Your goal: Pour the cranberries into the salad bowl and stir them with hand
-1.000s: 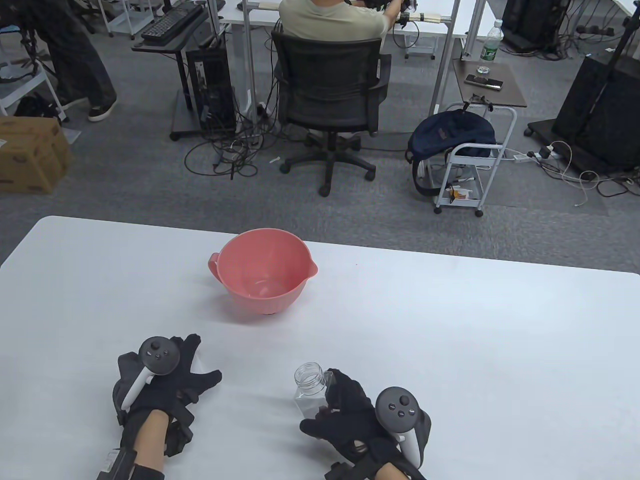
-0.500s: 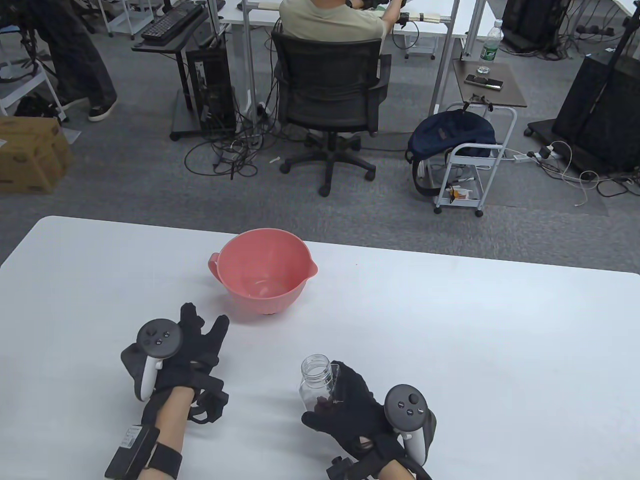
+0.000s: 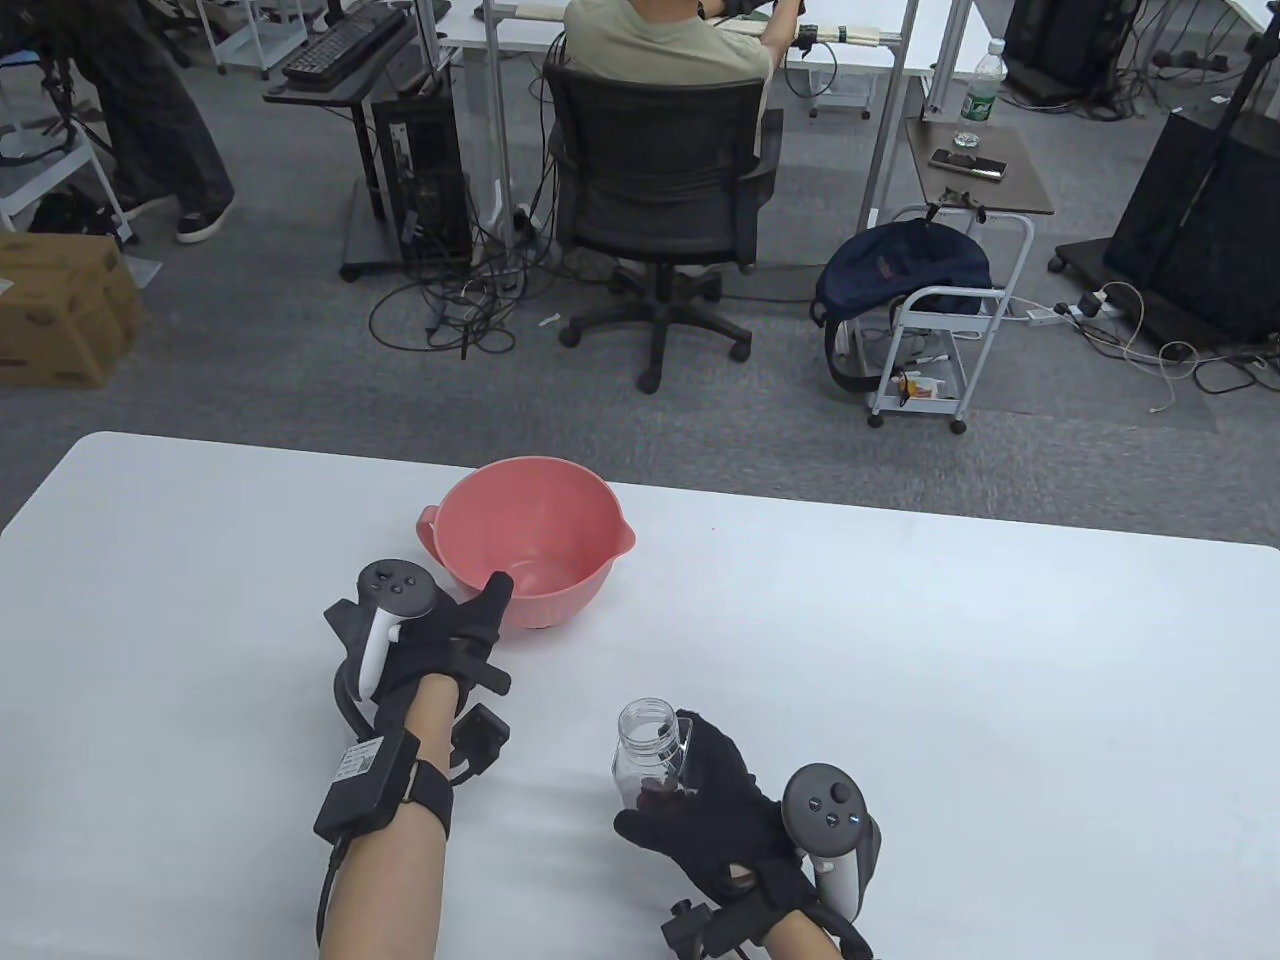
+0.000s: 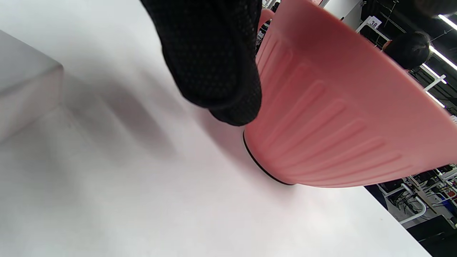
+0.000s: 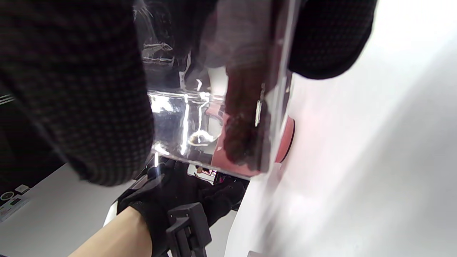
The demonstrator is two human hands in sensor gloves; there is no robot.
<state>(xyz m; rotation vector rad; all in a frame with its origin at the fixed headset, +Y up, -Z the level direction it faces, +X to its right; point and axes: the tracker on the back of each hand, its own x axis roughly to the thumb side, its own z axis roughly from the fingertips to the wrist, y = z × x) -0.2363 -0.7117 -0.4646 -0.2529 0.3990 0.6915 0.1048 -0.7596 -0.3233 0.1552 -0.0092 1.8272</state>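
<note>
The pink salad bowl stands empty on the white table, left of centre. My left hand lies against the bowl's near left side, thumb stretched along the wall. In the left wrist view one gloved finger lies beside the ribbed outer wall of the bowl. My right hand grips a clear lidless jar near the table's front, held just off upright. Dark red cranberries lie at its bottom. The right wrist view shows the jar between my fingers, with cranberries inside.
Beyond the table's far edge a person sits in a black office chair. A backpack on a small white cart, a cardboard box and floor cables lie further off.
My left hand has moved forward and right from the table's front until it meets the bowl. My right hand has lifted the jar slightly and shifted it right and forward.
</note>
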